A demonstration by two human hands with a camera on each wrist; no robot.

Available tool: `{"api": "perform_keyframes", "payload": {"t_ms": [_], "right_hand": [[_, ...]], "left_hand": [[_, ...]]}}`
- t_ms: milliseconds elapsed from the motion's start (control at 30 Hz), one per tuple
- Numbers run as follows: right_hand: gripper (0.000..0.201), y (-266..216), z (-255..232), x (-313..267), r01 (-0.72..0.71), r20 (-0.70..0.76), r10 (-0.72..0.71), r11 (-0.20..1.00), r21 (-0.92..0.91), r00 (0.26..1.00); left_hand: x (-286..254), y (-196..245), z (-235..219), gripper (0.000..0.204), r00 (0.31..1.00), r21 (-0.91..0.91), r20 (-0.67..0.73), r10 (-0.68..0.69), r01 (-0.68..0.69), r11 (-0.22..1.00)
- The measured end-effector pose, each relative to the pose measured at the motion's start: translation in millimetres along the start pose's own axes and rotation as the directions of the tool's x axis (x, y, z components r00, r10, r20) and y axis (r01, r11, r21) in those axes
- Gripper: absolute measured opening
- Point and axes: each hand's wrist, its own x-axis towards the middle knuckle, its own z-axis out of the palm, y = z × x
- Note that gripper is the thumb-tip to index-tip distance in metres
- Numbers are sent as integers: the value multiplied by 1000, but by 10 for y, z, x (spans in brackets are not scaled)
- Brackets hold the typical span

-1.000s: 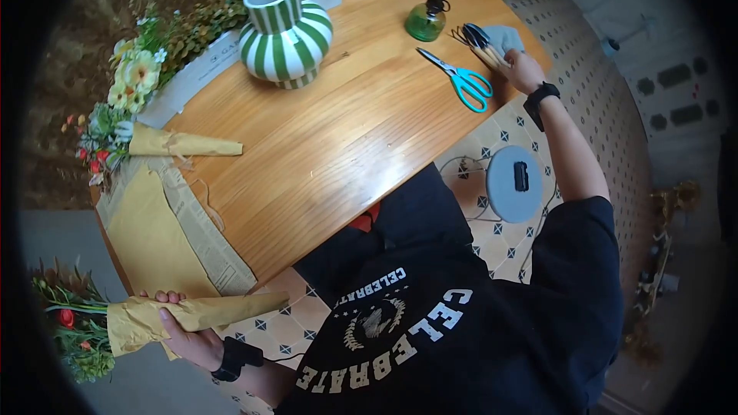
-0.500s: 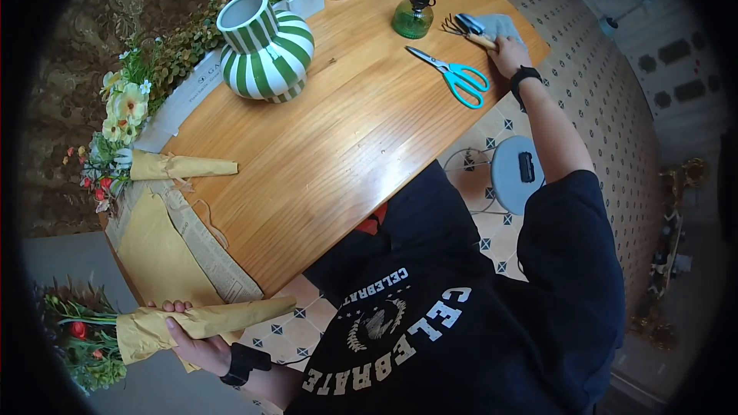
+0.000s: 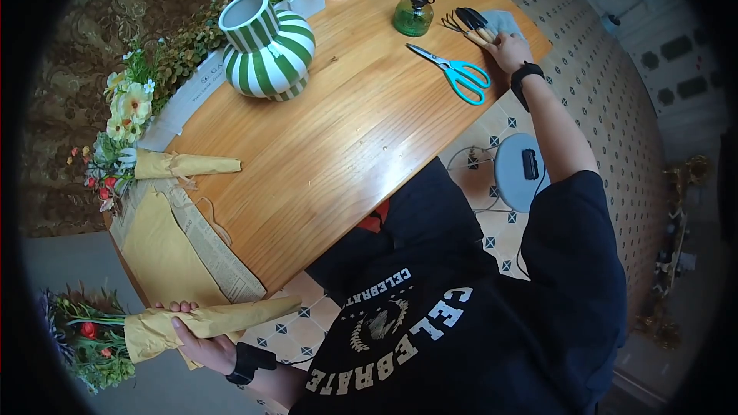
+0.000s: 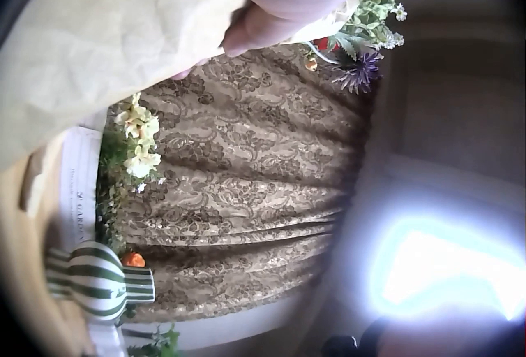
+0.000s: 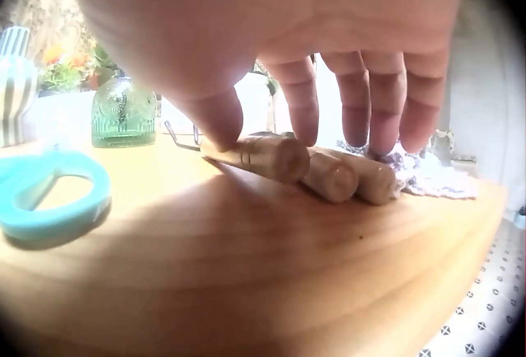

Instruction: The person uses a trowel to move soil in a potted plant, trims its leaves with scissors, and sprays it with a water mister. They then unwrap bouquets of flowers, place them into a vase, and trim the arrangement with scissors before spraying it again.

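My left hand (image 3: 206, 347) grips the brown paper wrap of a bouquet (image 3: 254, 313), held beside the table's left end. Its red and purple flowers and greenery point left; in the left wrist view the pale wrap fills the top left. At the table's far right corner, my right hand (image 3: 510, 52) reaches down over small garden tools with wooden handles (image 5: 275, 159), among them a black-headed trowel (image 3: 467, 17) and a hand rake (image 3: 452, 24). The handles lie side by side on the wood, the thumb touching the nearest, other fingers extended downward behind. A grey cloth (image 3: 501, 21) lies beneath and beyond.
Turquoise-handled scissors (image 3: 467, 81) and a green glass sprayer (image 3: 413, 18) stand near the tools. A striped vase (image 3: 269, 61) is at the back. Another wrapped bouquet (image 3: 192, 164) and paper sheets (image 3: 165, 242) occupy the left end. A grey stool (image 3: 516, 173) stands beyond the front edge.
The right hand has set the tools down on the table by the cloth and loosened around the handles. The trowel's head has turned. The left hand keeps its hold on the bouquet.
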Motion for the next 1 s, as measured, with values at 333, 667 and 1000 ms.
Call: {"api": "perform_keyframes", "payload": {"t_ms": [333,667,1000], "right_hand": [[63,-109,338,130,-127,-95,129,991,35,987],[68,-182,300,336,-122,-64,122,992,0,990],[46,-810,44,71,326,-380,-221,915,236,898]], "left_hand": [[18,11,-40,40,998,22,-62,-4,5,1000],[5,1,-24,38,998,28,-58,27,-26,999],[29,2,-9,47,993,9,-117,32,-31,999]]}}
